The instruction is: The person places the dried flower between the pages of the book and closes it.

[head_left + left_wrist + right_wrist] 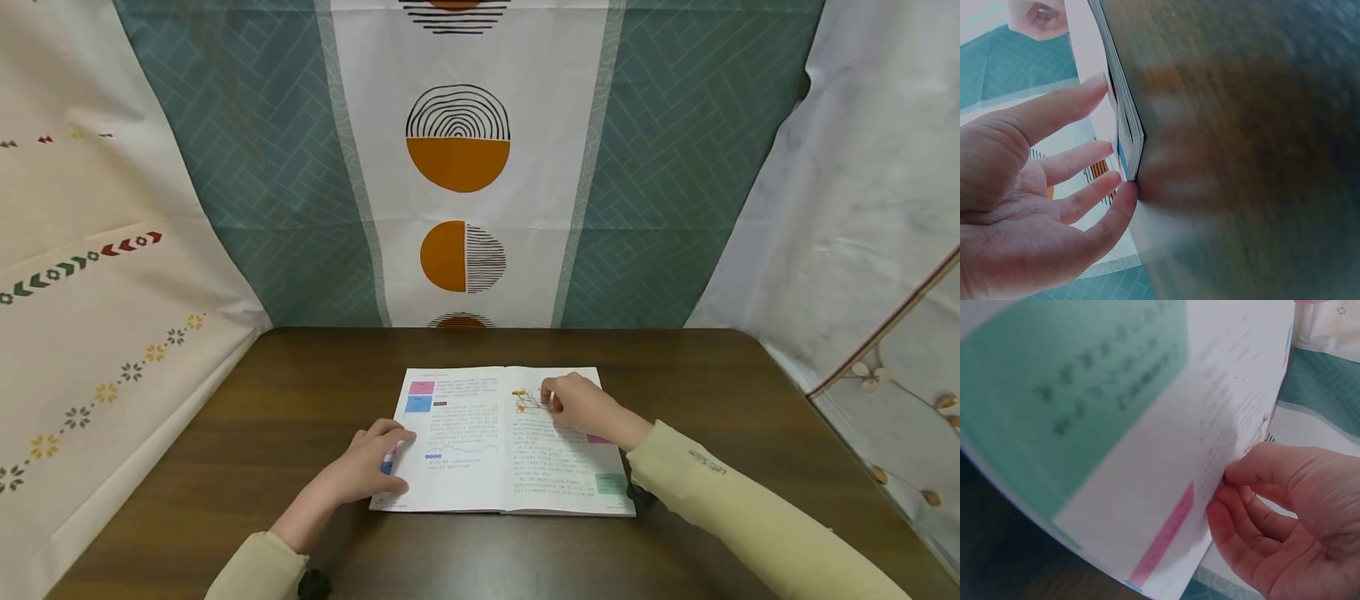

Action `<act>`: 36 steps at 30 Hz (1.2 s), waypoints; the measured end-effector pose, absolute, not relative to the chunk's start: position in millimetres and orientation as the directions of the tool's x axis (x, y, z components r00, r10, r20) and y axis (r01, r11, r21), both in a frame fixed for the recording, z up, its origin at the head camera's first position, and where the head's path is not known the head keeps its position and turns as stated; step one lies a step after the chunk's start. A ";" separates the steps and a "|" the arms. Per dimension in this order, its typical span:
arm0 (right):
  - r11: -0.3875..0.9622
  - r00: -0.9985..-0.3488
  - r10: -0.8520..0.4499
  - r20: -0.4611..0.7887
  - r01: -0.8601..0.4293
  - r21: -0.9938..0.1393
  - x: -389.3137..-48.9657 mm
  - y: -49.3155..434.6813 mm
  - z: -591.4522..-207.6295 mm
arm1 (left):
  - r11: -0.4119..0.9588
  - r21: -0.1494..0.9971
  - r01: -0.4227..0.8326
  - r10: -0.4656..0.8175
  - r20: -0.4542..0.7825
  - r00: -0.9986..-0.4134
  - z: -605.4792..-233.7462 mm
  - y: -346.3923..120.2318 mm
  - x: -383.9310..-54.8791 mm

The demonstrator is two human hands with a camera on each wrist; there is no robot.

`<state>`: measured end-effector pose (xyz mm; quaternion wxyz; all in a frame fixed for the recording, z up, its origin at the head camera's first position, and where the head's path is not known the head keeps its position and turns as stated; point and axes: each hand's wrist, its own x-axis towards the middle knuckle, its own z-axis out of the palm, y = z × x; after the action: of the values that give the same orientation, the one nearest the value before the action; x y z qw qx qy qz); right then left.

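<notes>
An open book [465, 492] with printed text lies flat on the brown table. At its left edge is my left hand [367, 467], fingers spread and fairly straight; in the left wrist view the thumb [1079, 103] touches the page edge and fingertips touch the edge and corner of the book. Above the right page, my right hand [581, 404] has its thumb and fingertips brought together. From them a thin-stemmed sprig [520, 400] with small orange blossoms reaches left across the upper page. The right wrist view hides most of the sprig behind the fingers [1222, 525].
Coloured blocks, including a green one [611, 484] and a blue one [418, 404], are printed on the pages. The dark wooden table [322, 375] extends around the book. Behind it hangs a patterned cloth [675, 167], with pale cloths at both sides.
</notes>
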<state>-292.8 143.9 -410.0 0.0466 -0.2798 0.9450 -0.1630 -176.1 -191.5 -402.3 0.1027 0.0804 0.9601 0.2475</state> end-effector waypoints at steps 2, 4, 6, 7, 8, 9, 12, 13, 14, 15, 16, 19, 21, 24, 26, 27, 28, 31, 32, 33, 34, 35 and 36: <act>0.788 -0.841 -0.541 0.000 -0.507 -0.350 -292.4 143.8 -407.5 | 0.866 0.491 0.098 0.200 -0.160 -0.967 -402.2 -191.6 -176.2; 0.789 -0.844 -0.537 -0.007 -0.499 -0.359 -292.0 144.4 -406.0 | 0.865 0.493 0.095 0.200 -0.164 -0.966 -402.3 -191.8 -176.4; 0.801 -0.854 -0.519 -0.027 -0.475 -0.364 -290.9 145.3 -405.4 | 0.863 0.495 0.097 0.203 -0.164 -0.965 -402.2 -192.0 -176.7; 0.810 -0.860 -0.509 -0.039 -0.464 -0.360 -290.0 146.2 -405.5 | 0.862 0.497 0.100 0.206 -0.163 -0.965 -402.4 -192.3 -176.7; 0.820 -0.865 -0.499 -0.049 -0.453 -0.350 -289.0 147.4 -405.6 | 0.860 0.500 0.103 0.210 -0.163 -0.964 -402.5 -192.5 -176.7; 0.832 -0.872 -0.485 -0.058 -0.440 -0.339 -287.5 149.0 -405.9 | 0.858 0.502 0.106 0.213 -0.161 -0.964 -402.5 -192.7 -176.5; 0.860 -0.888 -0.454 -0.077 -0.413 -0.299 -281.0 156.2 -406.8 | 0.855 0.508 0.106 0.212 -0.155 -0.965 -404.1 -193.7 -176.7; 0.864 -0.890 -0.449 -0.077 -0.411 -0.290 -278.2 159.3 -407.3 | 0.854 0.510 0.105 0.211 -0.153 -0.966 -404.4 -194.1 -176.4; 0.868 -0.892 -0.445 -0.077 -0.409 -0.282 -275.3 162.4 -407.7 | 0.852 0.514 0.103 0.208 -0.150 -0.966 -404.9 -194.7 -176.1; 0.870 -0.893 -0.444 -0.074 -0.409 -0.276 -272.2 165.6 -408.4 | 0.850 0.517 0.103 0.206 -0.146 -0.968 -405.3 -195.2 -176.0; 0.869 -0.892 -0.447 -0.066 -0.415 -0.270 -269.2 168.8 -409.1 | 0.848 0.519 0.104 0.205 -0.141 -0.969 -406.0 -195.9 -176.1; 0.867 -0.893 -0.447 -0.041 -0.422 -0.264 -260.9 177.7 -411.4 | 0.844 0.526 0.108 0.204 -0.126 -0.971 -406.1 -197.3 -175.4; 0.868 -0.893 -0.449 -0.018 -0.431 -0.245 -255.9 182.9 -412.4 | 0.841 0.531 0.103 0.196 -0.121 -0.973 -406.7 -198.1 -174.9; 0.873 -0.896 -0.444 0.000 -0.432 -0.225 -248.3 190.5 -412.8 | 0.838 0.540 0.082 0.175 -0.123 -0.977 -407.0 -198.1 -174.1; 0.879 -0.901 -0.434 0.002 -0.424 -0.221 -242.6 194.8 -412.5 | 0.837 0.543 0.067 0.161 -0.128 -0.979 -407.7 -198.0 -173.8; 0.882 -0.905 -0.426 -0.001 -0.415 -0.222 -239.4 196.9 -412.5 | 0.838 0.542 0.061 0.155 -0.129 -0.979 -407.8 -197.9 -173.7; 0.883 -0.907 -0.421 -0.005 -0.409 -0.230 -236.4 198.9 -412.6 | 0.840 0.540 0.061 0.153 -0.128 -0.980 -408.1 -198.0 -173.9; 0.883 -0.916 -0.401 -0.011 -0.383 -0.270 -226.9 205.3 -413.3 | 0.844 0.533 0.058 0.148 -0.127 -0.981 -408.2 -198.2 -175.0; 0.884 -0.919 -0.394 -0.015 -0.375 -0.280 -223.8 207.5 -413.9 | 0.845 0.533 0.053 0.144 -0.131 -0.981 -407.9 -198.1 -175.0; 0.884 -0.922 -0.387 -0.018 -0.365 -0.292 -221.0 209.7 -414.3 | 0.845 0.532 0.050 0.142 -0.133 -0.981 -407.5 -198.1 -175.1; 0.884 -0.925 -0.379 -0.021 -0.355 -0.304 -218.5 211.9 -414.7 | 0.844 0.535 0.044 0.138 -0.137 -0.981 -407.1 -198.0 -175.5; 0.884 -0.928 -0.373 -0.021 -0.348 -0.311 -216.1 214.2 -415.0 | 0.842 0.538 0.038 0.134 -0.141 -0.981 -406.8 -197.8 -175.7; 0.885 -0.930 -0.368 -0.019 -0.344 -0.314 -214.1 216.3 -415.0 | 0.841 0.541 0.029 0.127 -0.146 -0.981 -406.4 -197.5 -176.1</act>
<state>-214.1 216.3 -415.0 0.0391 -0.1834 0.9700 -0.1546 -176.1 -197.5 -406.4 0.0884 0.0409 0.9553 0.2792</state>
